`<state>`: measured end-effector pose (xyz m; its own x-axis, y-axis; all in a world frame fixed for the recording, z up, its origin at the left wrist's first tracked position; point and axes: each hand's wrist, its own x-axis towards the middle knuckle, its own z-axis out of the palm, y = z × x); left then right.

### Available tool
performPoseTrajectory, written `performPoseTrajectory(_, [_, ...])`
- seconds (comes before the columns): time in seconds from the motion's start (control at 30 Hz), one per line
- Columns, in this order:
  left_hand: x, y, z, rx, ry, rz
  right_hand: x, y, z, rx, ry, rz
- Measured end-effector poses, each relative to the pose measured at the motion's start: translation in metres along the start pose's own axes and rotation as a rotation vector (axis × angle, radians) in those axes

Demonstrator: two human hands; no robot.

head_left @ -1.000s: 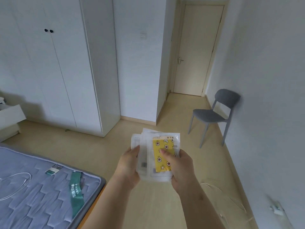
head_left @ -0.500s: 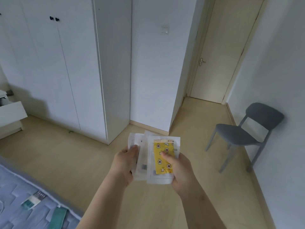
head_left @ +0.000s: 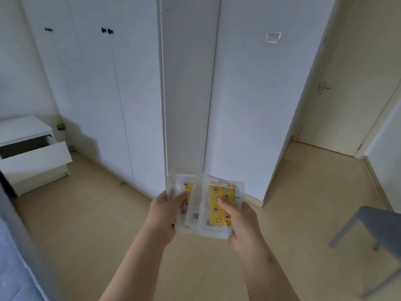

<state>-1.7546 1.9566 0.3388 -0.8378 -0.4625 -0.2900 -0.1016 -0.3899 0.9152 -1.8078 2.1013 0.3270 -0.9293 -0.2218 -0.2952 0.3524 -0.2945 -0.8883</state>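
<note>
Head view, looking forward and down.

A small fan of flat clear plastic packets (head_left: pixel 194 210) sits mid-frame, low, held in the air over the light wooden floor (head_left: pixel 86 213). Both hands are on it. The packets overlap and lean slightly apart at the top.

The left hand (head_left: pixel 167 211) grips the left side of the fan. Its thumb lies across the front, next to a strip of yellow print on the rear packet (head_left: pixel 188 187). Its fingers are behind the fan and hidden.

The right hand (head_left: pixel 243 222) pinches the front packet (head_left: pixel 214 216), a clear sleeve with a yellow insert printed with small stars and flowers. The thumb presses on the yellow face. The fingers are under the right edge, mostly out of sight.

Surroundings:
- A white wardrobe with small black knobs (head_left: pixel 106 30) fills the upper left.
- A white bedside cabinet (head_left: pixel 32 157) stands at the left, its top drawer pulled open.
- A white wall switch (head_left: pixel 273 37) is at the upper right of centre.
- A cream door with a metal lever handle (head_left: pixel 347 94) is at the right, closed.
- Part of a grey plastic chair (head_left: pixel 373 224) shows at the lower right, well apart from the hands.
- The blurred edge of a grey mattress (head_left: pixel 8 268) shows at the lower left.
</note>
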Motion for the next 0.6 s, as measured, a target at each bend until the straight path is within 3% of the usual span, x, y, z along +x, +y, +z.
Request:
performPoseTrajectory(0.27, [0.132, 0.043, 0.004, -0.126, 0.151, 0.028, 0.163, -0.029, 0.065, -0.081, -0.191, 0.107])
performPoseTrajectory(0.6, [0.22, 0.086, -0.104, -0.309, 0.524, 0.065, 0.26, 0.017, 0.212, -0.178, -0.347, 0.25])
